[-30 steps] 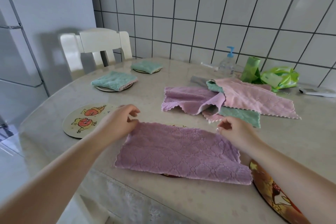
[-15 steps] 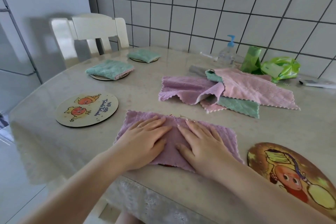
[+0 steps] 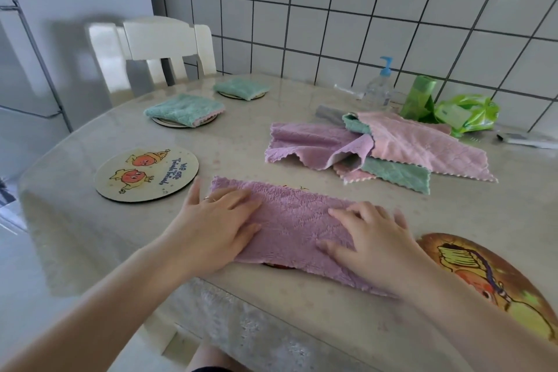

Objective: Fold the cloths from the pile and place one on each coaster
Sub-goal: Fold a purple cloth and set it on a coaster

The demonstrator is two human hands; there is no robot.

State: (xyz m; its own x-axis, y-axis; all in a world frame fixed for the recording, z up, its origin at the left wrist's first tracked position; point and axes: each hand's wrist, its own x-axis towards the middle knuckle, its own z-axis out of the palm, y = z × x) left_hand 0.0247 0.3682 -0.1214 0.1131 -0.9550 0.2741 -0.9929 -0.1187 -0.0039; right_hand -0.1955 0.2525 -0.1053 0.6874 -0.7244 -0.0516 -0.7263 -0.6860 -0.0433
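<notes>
Hands lie flat on a purple cloth folded into a long strip near the front edge of the desk. The left hand presses its spread fingers and palm on the strip's left end, thumb pointing toward the middle, a ring on one finger; it grips nothing. The right hand rests the same way on the right end, fingers splayed and palm down, likewise grasping nothing. A dark sliver of something shows under the strip's near edge between the two hands; what it is cannot be told.

Just left of the strip lies a bare round coaster printed with two orange cartoon figures. Farther back on the left, a folded green cloth sits on a second coaster, and behind it another folded green cloth sits on a third. At the right front edge, a large brown coaster with a cartoon picture lies uncovered, beside the right wrist.

Beyond the strip, the pile of unfolded cloths spreads across the desk: purple on the left, pink on top at the right, green showing underneath. Behind the pile stand a clear pump bottle with a blue top, a green roll and a green plastic bag, close to the tiled wall. A white chair stands at the desk's far left.
</notes>
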